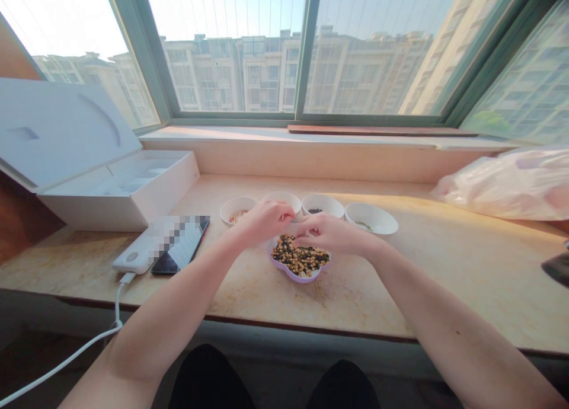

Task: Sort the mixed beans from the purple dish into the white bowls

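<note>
A purple flower-shaped dish [302,278] in front of me holds a mix of dark and yellow-tan beans [300,256]. My right hand [329,234] is over the dish's far side, fingers curled down near the beans; what they pinch, if anything, is too small to make out. My left hand [273,219], fingertips drawn together, is just in front of a white bowl [282,198] and partly hides it. Other white bowls stand in the row: one with reddish pieces [231,206] at left, one with black beans [326,203], and one with a little green matter [382,219] at right.
On the left are an open white box [164,189], a white power bank [136,255] with a cable [118,302], and a phone [186,249]. A plastic bag [511,184] lies far right, near a dark object [555,269]. A window ledge [231,134] runs behind.
</note>
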Motion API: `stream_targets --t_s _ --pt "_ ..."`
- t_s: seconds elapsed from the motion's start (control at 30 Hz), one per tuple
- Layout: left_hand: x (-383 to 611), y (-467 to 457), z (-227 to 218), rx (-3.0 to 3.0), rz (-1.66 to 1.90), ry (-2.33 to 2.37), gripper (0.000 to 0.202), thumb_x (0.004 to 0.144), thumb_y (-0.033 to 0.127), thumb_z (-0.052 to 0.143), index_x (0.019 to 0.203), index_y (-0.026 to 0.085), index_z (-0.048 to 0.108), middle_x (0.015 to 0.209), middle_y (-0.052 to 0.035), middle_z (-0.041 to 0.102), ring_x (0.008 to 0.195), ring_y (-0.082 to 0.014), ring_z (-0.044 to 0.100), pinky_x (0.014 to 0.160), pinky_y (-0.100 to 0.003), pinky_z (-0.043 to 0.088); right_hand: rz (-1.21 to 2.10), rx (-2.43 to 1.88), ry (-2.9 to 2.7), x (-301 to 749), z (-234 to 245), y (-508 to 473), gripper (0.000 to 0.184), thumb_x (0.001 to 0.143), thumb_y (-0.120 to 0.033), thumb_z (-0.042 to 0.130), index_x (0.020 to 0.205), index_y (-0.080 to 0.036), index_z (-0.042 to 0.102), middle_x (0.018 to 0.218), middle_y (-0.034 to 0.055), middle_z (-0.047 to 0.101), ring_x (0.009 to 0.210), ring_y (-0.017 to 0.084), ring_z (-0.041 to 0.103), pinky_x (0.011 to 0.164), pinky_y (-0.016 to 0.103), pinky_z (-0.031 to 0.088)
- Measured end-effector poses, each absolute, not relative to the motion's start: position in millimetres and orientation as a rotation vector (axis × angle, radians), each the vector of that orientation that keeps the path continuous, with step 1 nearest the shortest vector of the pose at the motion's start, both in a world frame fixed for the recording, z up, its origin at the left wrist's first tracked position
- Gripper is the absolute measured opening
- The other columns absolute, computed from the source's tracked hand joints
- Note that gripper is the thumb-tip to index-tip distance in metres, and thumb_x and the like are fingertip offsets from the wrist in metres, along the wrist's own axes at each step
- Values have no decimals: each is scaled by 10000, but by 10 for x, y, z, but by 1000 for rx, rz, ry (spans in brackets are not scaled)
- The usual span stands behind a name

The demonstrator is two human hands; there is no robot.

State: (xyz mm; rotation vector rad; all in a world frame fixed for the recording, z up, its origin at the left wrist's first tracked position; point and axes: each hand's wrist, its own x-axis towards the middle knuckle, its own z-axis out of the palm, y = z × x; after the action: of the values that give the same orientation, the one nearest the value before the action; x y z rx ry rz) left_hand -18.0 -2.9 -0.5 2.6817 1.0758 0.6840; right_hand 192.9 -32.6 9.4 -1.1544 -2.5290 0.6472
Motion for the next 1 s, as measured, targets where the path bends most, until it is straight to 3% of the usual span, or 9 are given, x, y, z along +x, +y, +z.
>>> stream_targets --t_s 0.13,0.3,0.47,0.6,0.7,1.0 --pt "-130 -151 28 2718 519 954 260 938 123 539 949 204 786 936 -41 768 830 -160 677 804 -271 504 362 -1468 -2320 2144 238 -250 428 989 -458 484 773 -187 735 723 39 702 699 194 607 640 311 377" --pt "-65 -278 25 2793 195 708 234 909 243 680 1120 241 780 1120 -50 743 1002 -202 699 885 -278 514 15 -1887 -2157 2595 367 -69 273 902 -308 545 771 -211 763 873 91 777 835 251 688 682 325 409" --pt "-27 -264 -15 2812 81 650 207 906 249 714 1102 228 775 1113 -57 734 1075 -230 679 933 -305 509 184 -2214 -2122 2944 384 43 134 758 -263 665 732 -222 790 866 97 781 829 269 711 668 321 458" --pt "-9 -239 -17 2780 70 663 115 908 196 699 986 216 781 1062 -52 751 991 -213 687 892 -308 514 325 -2245 -2159 3079 349 91 105 676 -264 696 696 -237 796 777 65 761 771 261 704 611 306 462" --pt "4 -234 -14 2770 78 669 166 899 124 656 948 219 783 1029 -44 766 943 -197 689 850 -288 511 342 -2197 -2187 3151 295 138 103 629 -302 710 670 -248 788 676 35 715 694 255 681 592 312 465" --pt "-4 -226 -16 2697 139 715 297 881 66 556 932 221 804 1027 -17 806 936 -179 711 833 -256 507 349 -2157 -2219 3173 260 160 198 660 -376 681 760 -263 810 657 -1 676 641 210 625 585 296 455"
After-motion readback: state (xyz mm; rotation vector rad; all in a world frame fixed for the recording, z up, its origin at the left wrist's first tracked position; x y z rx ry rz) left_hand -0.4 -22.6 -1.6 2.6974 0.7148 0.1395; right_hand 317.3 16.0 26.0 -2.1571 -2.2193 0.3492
